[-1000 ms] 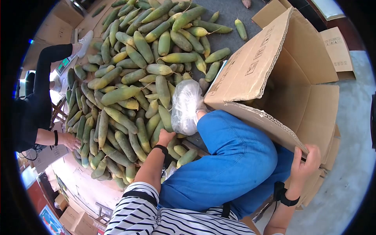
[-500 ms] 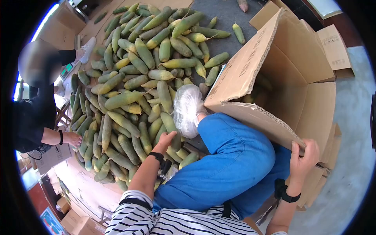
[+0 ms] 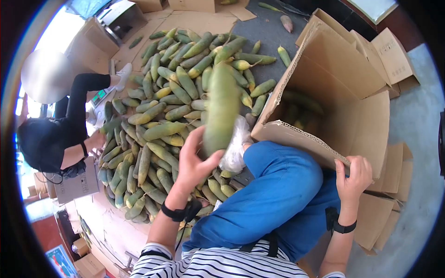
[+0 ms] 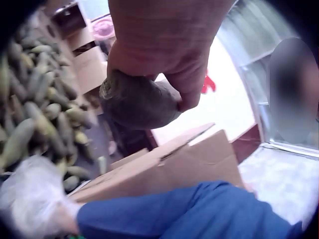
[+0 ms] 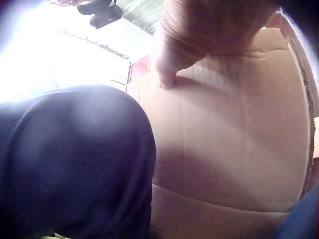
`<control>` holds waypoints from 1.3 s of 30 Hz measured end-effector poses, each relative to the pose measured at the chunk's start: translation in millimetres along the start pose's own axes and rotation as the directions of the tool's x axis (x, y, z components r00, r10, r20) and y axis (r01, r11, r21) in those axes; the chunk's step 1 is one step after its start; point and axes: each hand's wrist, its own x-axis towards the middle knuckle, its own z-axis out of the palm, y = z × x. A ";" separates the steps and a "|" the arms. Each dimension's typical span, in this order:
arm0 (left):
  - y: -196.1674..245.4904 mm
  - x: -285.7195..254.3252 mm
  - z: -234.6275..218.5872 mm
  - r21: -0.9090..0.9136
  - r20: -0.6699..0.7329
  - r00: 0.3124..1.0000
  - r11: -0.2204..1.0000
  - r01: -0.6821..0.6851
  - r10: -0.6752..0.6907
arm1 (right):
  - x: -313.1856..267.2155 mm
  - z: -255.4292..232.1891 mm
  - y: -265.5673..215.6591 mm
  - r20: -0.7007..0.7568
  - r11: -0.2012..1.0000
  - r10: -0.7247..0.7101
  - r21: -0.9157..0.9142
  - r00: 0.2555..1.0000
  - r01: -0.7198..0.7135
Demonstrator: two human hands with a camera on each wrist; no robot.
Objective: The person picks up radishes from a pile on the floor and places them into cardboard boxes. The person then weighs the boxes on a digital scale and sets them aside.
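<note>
The left hand grips one long green-yellow vegetable by its lower end, with the fingers and the thumb curled around it, and holds it up in the air above the pile of the same vegetables that lies on the floor. The vegetable stands almost upright, a little blurred, and its top reaches over the middle of the pile. In the left wrist view the same hand closes around the thick brown end of the vegetable. The right hand holds the near edge of the cardboard box, with the fingers curled over the rim and the thumb on the outer side; in the right wrist view a fingertip presses on the cardboard wall. The box lies open on its side, just beside the knee in blue trousers, and some of the green vegetables lie inside it in the shadow. A crumpled clear plastic bag sits between the pile and the knee. On the left, another person in black clothes bends to the pile near a scale with a green display. More flat cartons lie behind the box.
</note>
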 end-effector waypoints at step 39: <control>-36.1 -179.4 -83.3 0.375 -0.036 0.957 0.884 0.279 -0.286 | -14.1 0.3 -5.1 -0.136 0.997 -0.073 0.000 0.988 0.073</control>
